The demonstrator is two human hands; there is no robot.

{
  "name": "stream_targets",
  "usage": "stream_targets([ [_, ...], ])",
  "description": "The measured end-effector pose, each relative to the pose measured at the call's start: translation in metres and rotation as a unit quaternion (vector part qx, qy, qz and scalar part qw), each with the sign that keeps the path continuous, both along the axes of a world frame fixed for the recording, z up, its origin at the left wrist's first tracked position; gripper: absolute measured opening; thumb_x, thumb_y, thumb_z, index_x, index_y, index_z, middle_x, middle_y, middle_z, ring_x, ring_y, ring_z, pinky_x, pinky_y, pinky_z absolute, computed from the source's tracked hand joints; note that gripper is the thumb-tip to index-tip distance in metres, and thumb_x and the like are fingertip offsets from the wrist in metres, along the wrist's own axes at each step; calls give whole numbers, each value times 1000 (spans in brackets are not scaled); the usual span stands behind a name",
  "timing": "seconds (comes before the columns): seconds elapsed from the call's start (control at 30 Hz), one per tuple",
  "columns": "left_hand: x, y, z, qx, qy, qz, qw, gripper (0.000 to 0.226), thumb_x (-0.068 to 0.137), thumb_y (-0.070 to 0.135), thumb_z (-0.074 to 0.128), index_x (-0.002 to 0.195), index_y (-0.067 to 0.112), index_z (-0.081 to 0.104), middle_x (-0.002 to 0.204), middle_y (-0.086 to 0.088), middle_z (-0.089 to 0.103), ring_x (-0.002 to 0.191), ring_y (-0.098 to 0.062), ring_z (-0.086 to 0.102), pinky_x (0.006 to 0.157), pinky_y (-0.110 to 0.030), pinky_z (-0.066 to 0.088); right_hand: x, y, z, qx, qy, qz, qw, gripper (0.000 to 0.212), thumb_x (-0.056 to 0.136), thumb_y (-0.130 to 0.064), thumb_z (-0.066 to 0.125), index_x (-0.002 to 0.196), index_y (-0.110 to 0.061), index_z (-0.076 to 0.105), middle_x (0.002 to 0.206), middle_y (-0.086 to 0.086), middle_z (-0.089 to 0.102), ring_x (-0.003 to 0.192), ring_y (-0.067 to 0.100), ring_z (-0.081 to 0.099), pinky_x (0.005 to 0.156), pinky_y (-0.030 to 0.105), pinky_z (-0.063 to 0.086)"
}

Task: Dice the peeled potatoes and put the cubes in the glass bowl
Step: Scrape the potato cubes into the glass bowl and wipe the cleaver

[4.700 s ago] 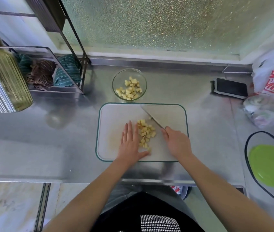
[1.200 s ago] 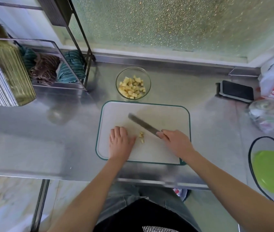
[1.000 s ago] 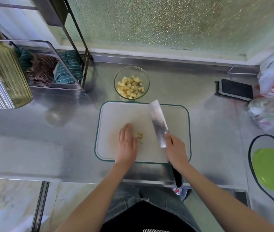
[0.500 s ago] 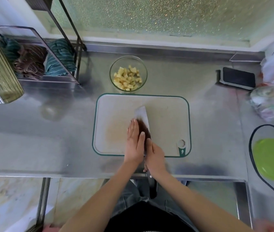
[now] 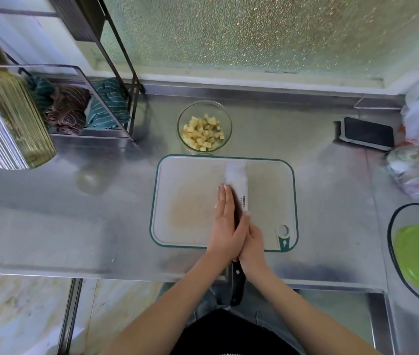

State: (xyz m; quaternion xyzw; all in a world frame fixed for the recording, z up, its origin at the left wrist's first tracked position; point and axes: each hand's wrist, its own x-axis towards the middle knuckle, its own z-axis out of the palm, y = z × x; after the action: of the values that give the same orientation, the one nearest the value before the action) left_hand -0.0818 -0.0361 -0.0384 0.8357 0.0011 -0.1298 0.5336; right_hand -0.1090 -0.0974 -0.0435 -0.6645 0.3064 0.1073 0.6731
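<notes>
potato cubes (image 5: 204, 134) yellow | cutting board (image 5: 190, 201) white, green-edged | cloths (image 5: 108, 103) striped

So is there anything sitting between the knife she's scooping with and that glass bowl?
Nothing visible does. The knife lies flat on the cutting board, with the left hand held straight against its blade and the right hand at the handle. The glass bowl stands just beyond the board's far edge, with only bare board between.

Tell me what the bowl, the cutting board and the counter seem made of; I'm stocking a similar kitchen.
Bowl: clear glass, glossy; the potato cubes show through its wall. Cutting board: probably plastic, matte off-white with a green rim and a worn tan patch. Counter: looks like stainless steel, grey and brushed, with blurred reflections.
</notes>
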Motion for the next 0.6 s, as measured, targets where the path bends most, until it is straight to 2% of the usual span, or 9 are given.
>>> stream_targets([
  [0.1, 14, -4, 22, -17, -44, -3, 999, 74, 90, 43, 32, 148, 11, 0, 155, 5, -4, 143, -7, -9, 117, -26, 2, 13, -3, 16, -13, -46, -7, 999, 37, 99, -8, 39, 92, -32, 66, 86, -8, 72, 85, 11, 68, 76, 25, 53],
  [0.23, 54, 4, 50, -32, -100, 14, 994, 68, 94, 35, 35, 148, 8, 3, 156, 1, -1, 143, -10, -6, 116, -23, 1, 56, 3, 41, -67, -103, 22, 992, 32, 99, -13, 42, 86, -31, 65, 85, -1, 71, 82, 17, 68, 75, 29, 56],
  [0.3, 86, 13, 61, -10, -107, 23, 994, 66, 95, 34, 34, 148, 7, 6, 156, -3, 2, 143, -12, -5, 116, -23, 0, 89, 9, 54, -95, -108, 35, 989, 31, 100, -21, 41, 79, -24, 63, 73, 2, 68, 64, 16, 66, 60, 26, 55],
  [0.37, 122, 25, 55, 61, -108, 1, 992, 63, 97, 37, 28, 148, 4, 10, 156, -8, 6, 144, -17, -4, 115, -25, -1, 124, 12, 63, -95, -80, 45, 991, 41, 100, -35, 37, 71, -16, 59, 55, 5, 58, 40, 17, 53, 41, 28, 46],
  [0.43, 153, 44, 36, 177, -80, -30, 981, 71, 96, 51, 8, 147, 2, 18, 155, -14, 10, 144, -22, -3, 116, -30, -2, 149, 13, 63, -100, -58, 64, 991, 50, 99, -47, 33, 65, -14, 51, 49, 8, 48, 34, 22, 44, 41, 34, 45],
  [0.47, 164, 54, 28, 235, -51, -33, 970, 83, 91, 59, -3, 146, 3, 23, 155, -15, 11, 144, -23, -4, 116, -32, -1, 158, 11, 59, -127, -52, 77, 988, 52, 98, -50, 31, 64, -14, 49, 50, 8, 47, 35, 23, 45, 44, 40, 48],
  [0.5, 171, 64, 21, 279, -21, -31, 960, 86, 89, 60, -6, 144, 3, 26, 155, -15, 11, 144, -23, -3, 116, -34, 1, 163, 8, 55, -163, -48, 92, 981, 53, 98, -51, 29, 64, -14, 47, 51, 9, 48, 38, 24, 47, 49, 45, 51],
  [0.53, 173, 72, 17, 305, -2, -26, 952, 79, 93, 55, -1, 143, 2, 29, 155, -15, 11, 144, -23, -2, 116, -35, 2, 166, 5, 53, -190, -41, 104, 975, 54, 98, -52, 28, 64, -13, 46, 52, 10, 49, 39, 24, 49, 53, 48, 52],
  [0.6, 173, 83, 13, 327, -12, -33, 944, 60, 100, 39, 13, 141, 1, 33, 155, -16, 13, 144, -24, 0, 116, -37, 2, 170, -2, 51, -195, -28, 106, 975, 55, 98, -52, 27, 66, -10, 44, 51, 11, 48, 36, 23, 49, 52, 45, 52],
])
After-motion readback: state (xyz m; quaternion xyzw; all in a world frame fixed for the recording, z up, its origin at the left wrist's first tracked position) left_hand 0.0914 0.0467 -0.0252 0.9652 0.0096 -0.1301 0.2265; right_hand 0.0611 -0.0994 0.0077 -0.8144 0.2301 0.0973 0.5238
